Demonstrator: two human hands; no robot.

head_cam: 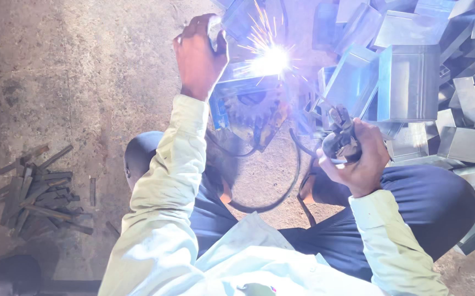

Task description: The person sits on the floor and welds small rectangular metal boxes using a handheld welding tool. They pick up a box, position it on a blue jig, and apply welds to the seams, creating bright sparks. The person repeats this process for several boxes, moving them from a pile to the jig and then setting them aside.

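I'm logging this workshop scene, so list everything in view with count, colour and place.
welding arc: one, white-bright with sparks, top centre
metal boxes: many, silvery grey, heaped top right
toothed wheel: one, dark, under the arc
cable: one, black, looping on the floor between the knees
metal strips: a pile, dark grey, floor at left
floor: grey concrete
trousers: dark blue
sleeves: pale yellow
left hand: grip on a metal piece beside the arc
right hand: grip shut on the black electrode holder
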